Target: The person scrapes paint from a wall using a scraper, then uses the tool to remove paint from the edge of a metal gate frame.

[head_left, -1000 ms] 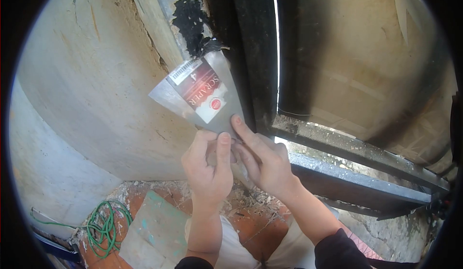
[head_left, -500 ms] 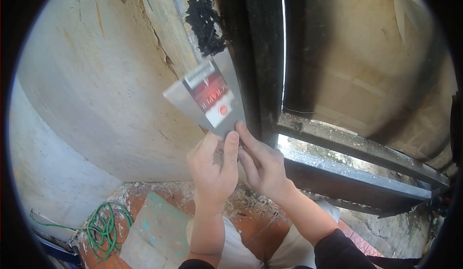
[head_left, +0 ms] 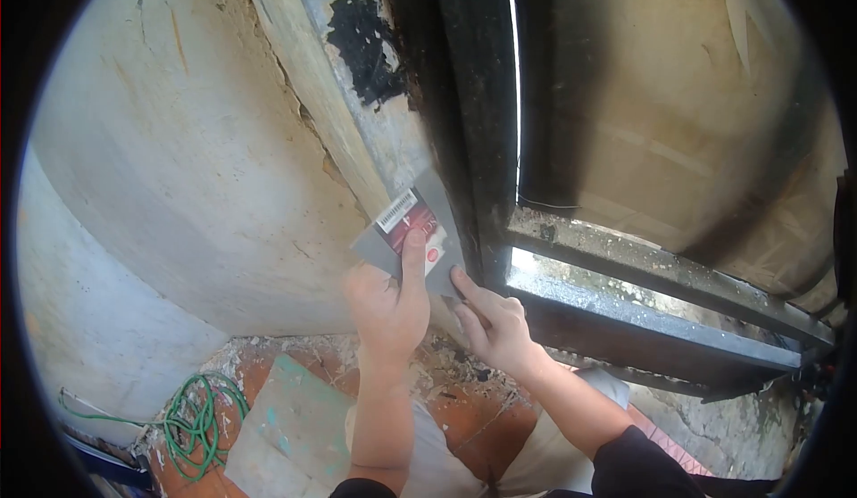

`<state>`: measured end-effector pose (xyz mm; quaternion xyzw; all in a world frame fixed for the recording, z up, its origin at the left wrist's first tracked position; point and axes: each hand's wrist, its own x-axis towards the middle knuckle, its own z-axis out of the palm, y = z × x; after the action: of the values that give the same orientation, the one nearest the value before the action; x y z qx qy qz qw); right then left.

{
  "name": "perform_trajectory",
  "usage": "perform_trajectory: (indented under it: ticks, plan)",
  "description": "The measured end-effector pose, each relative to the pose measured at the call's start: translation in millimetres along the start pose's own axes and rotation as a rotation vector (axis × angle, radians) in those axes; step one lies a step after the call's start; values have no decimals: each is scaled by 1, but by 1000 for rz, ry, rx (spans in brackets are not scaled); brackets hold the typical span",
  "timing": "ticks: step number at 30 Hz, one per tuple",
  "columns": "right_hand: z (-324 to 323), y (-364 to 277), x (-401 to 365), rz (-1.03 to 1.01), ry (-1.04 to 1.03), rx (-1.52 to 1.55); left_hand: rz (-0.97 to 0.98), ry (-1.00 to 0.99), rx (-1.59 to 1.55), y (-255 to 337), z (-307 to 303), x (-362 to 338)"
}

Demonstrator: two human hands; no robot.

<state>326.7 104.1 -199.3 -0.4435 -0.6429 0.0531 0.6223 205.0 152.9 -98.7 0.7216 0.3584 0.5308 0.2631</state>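
A wide metal scraper with a red and white label lies across the lower part of the door frame's pale strip. My left hand grips it, thumb pressed on the label and fingers behind the blade. At the narrow end, my right hand pinches the scraper, index finger along the blade's lower right edge. The handle is hidden by the hands. Above the blade, a black patch with ragged edges shows on the strip.
To the right stands a dark door with a ledge at its foot. A pale wall rises on the left. Below are a tangled green hose, a flat grey board and flaky debris on orange tiles.
The scraper has moved down, away from the black patch. My left thumb has slid up onto the label, and my right hand has shifted slightly lower.
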Motion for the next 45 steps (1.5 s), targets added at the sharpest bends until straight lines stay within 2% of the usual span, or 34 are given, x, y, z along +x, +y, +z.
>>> perform_trajectory:
  ticks: [4,5,9,11,13,16,18,21,23,26,27,31,33,37,39,40,42,45]
  plan:
    - [-17,-16,27,47,-90,-77,-15,46,-159,-12,1,0]
    - [-14,-20,37,-37,7,-23,16,77,-165,-12,3,0]
    - [0,-1,16,-52,52,9,98,136,-110,-12,9,0]
    - [0,15,-7,15,-31,-24,97,129,-98,-16,4,1]
    - [0,9,3,-7,-4,-49,101,132,-95,-16,-2,4]
    - [-6,-12,23,17,-4,-121,-33,120,-188,-6,-6,0]
    - [-2,-18,28,-10,73,-5,24,157,-232,-2,-2,-2]
    - [3,6,3,1,42,-42,39,193,-150,-8,4,2]
    - [-1,12,-3,15,6,-74,37,186,-146,-8,-1,3]
    - [-12,-15,32,-37,56,-104,31,150,-195,-3,-8,1]
    - [-15,-23,38,20,12,-103,29,111,-235,-1,-9,-1]
    - [-6,1,18,-29,61,-88,67,135,-149,-2,-3,-3]
    - [-7,9,7,-23,-18,-174,-74,175,-147,5,-3,3]
    - [-15,-27,38,16,17,-185,-25,131,-232,1,-11,-1]
    - [-4,-20,35,-13,81,-160,112,167,-212,2,-8,-3]
    - [0,-14,33,-55,145,-134,107,167,-209,1,-8,-3]
    - [0,-1,18,-60,135,-149,5,134,-161,0,-12,-3]
    - [-2,7,16,-78,115,-178,-17,158,-117,-3,-19,0]
